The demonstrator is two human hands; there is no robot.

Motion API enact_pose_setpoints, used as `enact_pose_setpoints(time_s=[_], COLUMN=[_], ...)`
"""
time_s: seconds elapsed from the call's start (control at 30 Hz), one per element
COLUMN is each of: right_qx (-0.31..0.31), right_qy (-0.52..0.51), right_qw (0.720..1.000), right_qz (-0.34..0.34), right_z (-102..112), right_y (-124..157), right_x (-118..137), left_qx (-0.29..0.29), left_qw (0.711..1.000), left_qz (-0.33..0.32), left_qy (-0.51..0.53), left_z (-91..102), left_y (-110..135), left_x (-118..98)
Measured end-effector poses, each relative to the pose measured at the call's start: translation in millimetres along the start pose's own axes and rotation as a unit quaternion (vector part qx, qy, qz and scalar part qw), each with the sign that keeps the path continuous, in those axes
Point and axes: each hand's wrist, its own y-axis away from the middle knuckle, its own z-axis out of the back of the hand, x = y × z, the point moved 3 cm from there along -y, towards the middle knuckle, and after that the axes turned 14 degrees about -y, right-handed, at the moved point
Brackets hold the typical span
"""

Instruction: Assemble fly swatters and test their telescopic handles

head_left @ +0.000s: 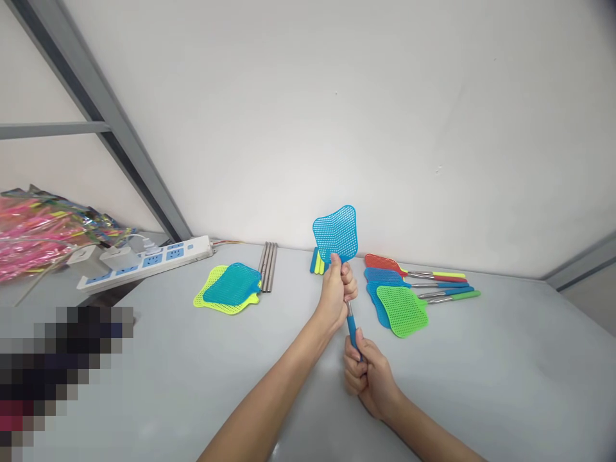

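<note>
A blue fly swatter (336,232) is held upright between both hands above the table. My left hand (335,290) is closed around its neck, just under the perforated head, with the thumb pressed up against it. Lower down, my right hand (368,372) wraps the blue grip; a short piece of metal rod shows between the hands. To the right lie several finished-looking swatters with rods and grips, among them a green swatter (402,312), blue ones and a red swatter (384,262). Loose blue and yellow grips (317,262) lie behind my left hand.
Left of centre, a teal swatter head (232,284) overlaps a yellow swatter head (210,296). Metal rods (268,266) lie beside them. A white power strip (149,262) with plugs and a pile of pink plastic-wrapped items (43,234) are farther left. A wall bounds the grey table (505,366).
</note>
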Motion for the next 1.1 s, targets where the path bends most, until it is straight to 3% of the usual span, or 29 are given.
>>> enact_pose_setpoints(time_s=[0.5, 0.83, 1.1], right_qx=[-0.034, 0.013, 0.012], right_qy=[-0.024, -0.018, 0.008], right_qw=[0.999, 1.0, 1.0], right_qz=[-0.005, -0.014, -0.023], right_z=[4.4, 3.0, -0.5], right_y=[-1.5, -5.5, -3.7], right_x=[1.9, 4.8, 0.1], left_qx=[-0.005, -0.041, -0.073], left_qw=[1.0, 0.997, 0.996], left_qz=[0.001, -0.051, -0.05], left_qy=[-0.027, -0.032, -0.018], left_z=[-1.2, 4.2, 10.7], left_y=[0.0, 8.1, 13.9], left_x=[15.6, 6.9, 4.8])
